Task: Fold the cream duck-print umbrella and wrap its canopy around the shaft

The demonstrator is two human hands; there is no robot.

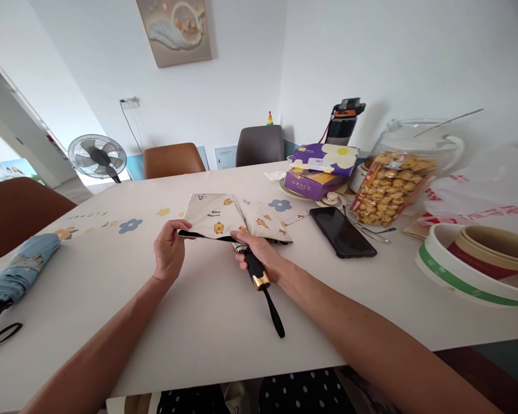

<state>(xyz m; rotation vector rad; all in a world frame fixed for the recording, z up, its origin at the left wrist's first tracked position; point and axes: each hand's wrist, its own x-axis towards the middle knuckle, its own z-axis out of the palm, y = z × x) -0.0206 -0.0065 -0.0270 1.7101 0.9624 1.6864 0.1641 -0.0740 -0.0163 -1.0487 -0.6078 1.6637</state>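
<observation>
A cream folding umbrella (213,214) with small yellow duck prints and a black underside lies partly loose over the table in front of me. My left hand (171,246) pinches the left edge of its fabric. Around the base of the canopy, just above the black handle (254,265), my right hand (259,253) is closed. The handle ends in a gold band, and a black wrist strap hangs from it toward me. Folds of the canopy spread to the right, beyond my right hand.
A blue folded umbrella (28,264) lies at the left. To the right are a black phone (343,231), purple tissue packs (315,183), a large jar of snacks (392,184), a dark bottle (343,123), a plastic bag (487,190) and paper bowls (440,264). Chairs (172,159) stand behind the white table (190,333).
</observation>
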